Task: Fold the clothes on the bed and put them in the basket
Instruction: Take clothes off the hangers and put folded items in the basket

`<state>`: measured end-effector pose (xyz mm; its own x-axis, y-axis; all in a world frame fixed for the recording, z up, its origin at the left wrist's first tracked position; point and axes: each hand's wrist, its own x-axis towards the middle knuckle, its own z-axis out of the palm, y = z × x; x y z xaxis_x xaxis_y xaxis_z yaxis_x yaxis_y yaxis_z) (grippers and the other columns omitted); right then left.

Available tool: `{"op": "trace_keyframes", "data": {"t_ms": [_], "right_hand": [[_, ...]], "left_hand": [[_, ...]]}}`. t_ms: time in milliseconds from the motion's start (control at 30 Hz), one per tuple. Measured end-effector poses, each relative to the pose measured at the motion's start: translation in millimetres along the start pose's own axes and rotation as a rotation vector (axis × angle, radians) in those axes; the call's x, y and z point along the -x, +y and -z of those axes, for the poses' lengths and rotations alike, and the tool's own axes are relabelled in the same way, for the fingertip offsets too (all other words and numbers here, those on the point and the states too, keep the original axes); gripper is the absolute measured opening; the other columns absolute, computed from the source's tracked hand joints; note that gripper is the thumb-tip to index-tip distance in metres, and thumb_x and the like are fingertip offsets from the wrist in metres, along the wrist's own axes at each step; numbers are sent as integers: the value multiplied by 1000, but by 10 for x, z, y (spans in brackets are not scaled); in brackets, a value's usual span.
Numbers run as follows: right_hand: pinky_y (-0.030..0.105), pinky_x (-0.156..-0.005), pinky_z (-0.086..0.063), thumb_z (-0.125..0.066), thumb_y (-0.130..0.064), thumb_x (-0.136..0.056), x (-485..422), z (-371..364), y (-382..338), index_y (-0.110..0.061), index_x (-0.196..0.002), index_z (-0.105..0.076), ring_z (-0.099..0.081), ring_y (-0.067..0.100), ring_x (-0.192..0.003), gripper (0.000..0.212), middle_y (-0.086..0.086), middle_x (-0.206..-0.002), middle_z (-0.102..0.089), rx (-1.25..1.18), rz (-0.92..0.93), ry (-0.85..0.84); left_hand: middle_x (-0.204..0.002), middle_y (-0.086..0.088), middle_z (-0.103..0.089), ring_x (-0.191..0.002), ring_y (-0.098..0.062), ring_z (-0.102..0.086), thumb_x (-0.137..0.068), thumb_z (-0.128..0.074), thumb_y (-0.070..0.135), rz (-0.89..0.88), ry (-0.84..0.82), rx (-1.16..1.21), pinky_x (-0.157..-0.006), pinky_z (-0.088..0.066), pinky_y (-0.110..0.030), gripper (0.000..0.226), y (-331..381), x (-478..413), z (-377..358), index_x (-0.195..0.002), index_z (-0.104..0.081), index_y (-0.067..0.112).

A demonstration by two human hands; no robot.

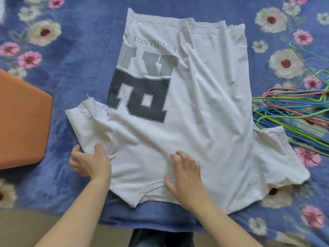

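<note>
The white shirt (204, 113) lies spread on the bed (74, 56), collar (153, 190) nearest the person and hem at the far side. Its print reads upside down from here. There is a big white block letter, seemingly an R, in a dark panel (140, 97). Beyond it are grey block letters, then a line of small letters that looks like "UNCHANG…". The shirt's folded left edge cuts off the panel, the grey letters and the small line. The cloth is creased, with long wrinkles running down its right half.

The left hand (90, 163) grasps the near edge of the left sleeve (89, 120), thumb on top of the cloth and fingers curled past the edge. The right hand (185, 177) rests on the shirt beside the collar, fingers spread and relaxed, grasping nothing. Most of the shirt stretches away beyond both hands, and the right sleeve (277, 157) lies well apart from them.

The bed cover is blue with white and pink flowers. A heap of coloured hangers (293, 111) lies just beside the shirt's right edge, above the right sleeve. An orange object (23, 122) sits on the bed at the left, near the left sleeve but apart from it; what it is cannot be told.
</note>
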<state>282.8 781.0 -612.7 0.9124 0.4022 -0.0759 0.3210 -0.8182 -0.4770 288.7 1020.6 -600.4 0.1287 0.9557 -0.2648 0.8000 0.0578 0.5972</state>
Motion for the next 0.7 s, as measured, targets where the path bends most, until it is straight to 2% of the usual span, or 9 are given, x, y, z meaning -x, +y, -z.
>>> {"op": "trace_keyframes", "data": {"t_ms": [67,133,200,267,367,467,533,633,700], "right_hand": [[36,-96,-30,-58,-54,-66,64,-190,-266,-17,-128,-49,-48,25,-118,73,3,-133,-44,30,258,-138],[39,-95,-29,-61,-63,-58,148,-325,-367,-18,-132,-48,-49,24,-118,88,4,-133,-47,124,406,-245],[42,-93,-29,-67,-59,-50,196,-472,-416,-16,-136,-47,-48,24,-116,98,5,-131,-50,223,449,-292],[41,-85,-32,-73,-44,-51,188,-541,-466,-15,-135,-48,-52,25,-105,92,5,-122,-55,271,454,-289],[34,-66,-37,-57,-20,-67,124,-574,-508,-17,-120,-59,-52,22,-78,53,-2,-92,-57,261,522,-223],[28,-55,-37,-56,-18,-67,38,-554,-537,-22,-89,-66,-49,17,-66,24,-7,-75,-54,170,540,-251],[26,-52,-38,-48,-23,-73,-2,-523,-561,-24,-81,-67,-51,16,-63,21,-9,-72,-54,101,540,-316],[27,-50,-37,-43,-27,-80,1,-468,-615,-24,-81,-67,-50,17,-62,25,-7,-69,-52,-3,532,-456],[29,-52,-38,-42,-28,-83,29,-465,-659,-20,-86,-66,-44,20,-64,26,-4,-70,-49,-88,507,-523]], "left_hand": [[-142,-23,-44,-132,-37,-39,-86,-63,36,170,-41,110,-105,-34,-43,67,25,-381,75,-138,-43,-2],[-133,-25,-53,-120,-37,-53,-83,-65,43,155,-142,195,-99,-43,-44,70,96,-598,77,-128,-50,-9],[-115,-15,-67,-102,-27,-64,-82,-70,44,108,-297,233,-86,-51,-37,53,164,-726,67,-112,-62,0],[-101,-1,-67,-94,-19,-64,-88,-68,36,79,-383,251,-76,-50,-28,32,218,-783,66,-107,-64,10],[-102,5,-62,-95,-13,-58,-99,-51,30,3,-138,305,-71,-45,-17,32,200,-772,163,-119,-62,7],[-115,2,-63,-101,-11,-58,-102,-43,31,-38,32,346,-69,-41,-4,39,-33,-726,375,-129,-59,8],[-120,2,-61,-106,-11,-57,-103,-41,31,-37,30,321,-77,-42,-5,39,-255,-748,460,-132,-57,11],[-128,0,-61,-118,-13,-56,-103,-41,28,-79,43,339,-99,-44,-21,38,-390,-860,488,-133,-57,12],[-128,2,-61,-118,-8,-56,-102,-41,27,-109,68,379,-99,-43,-18,38,-389,-935,460,-133,-57,12]]}}
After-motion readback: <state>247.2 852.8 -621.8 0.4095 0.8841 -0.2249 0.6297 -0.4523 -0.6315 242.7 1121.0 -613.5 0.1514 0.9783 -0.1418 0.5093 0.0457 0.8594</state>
